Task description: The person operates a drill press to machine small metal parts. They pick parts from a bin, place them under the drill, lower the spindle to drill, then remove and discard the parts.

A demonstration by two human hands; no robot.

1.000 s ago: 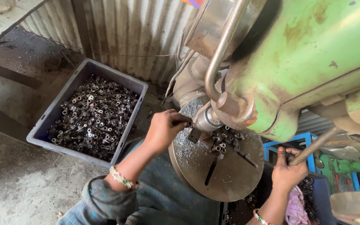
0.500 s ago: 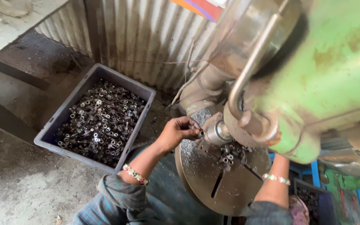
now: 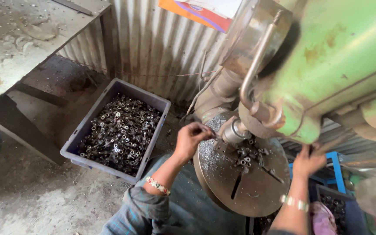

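The left hand (image 3: 191, 138) is pinched narrow on a small dark part at the near edge of the chuck (image 3: 235, 131); half a second ago it sat slightly lower, so it has crept in toward the spindle, which suggests the part is being seated rather than withdrawn. Just right of it and below, loose parts (image 3: 246, 157) lie on the round table (image 3: 233, 191). Farther right, the right hand (image 3: 307, 160), a second ago spread low near the blue frame, has risen and now curls around a lever (image 3: 334, 143) under the green drill head (image 3: 340, 65). Well left of the left hand, the grey bin (image 3: 81, 135) holds more parts.
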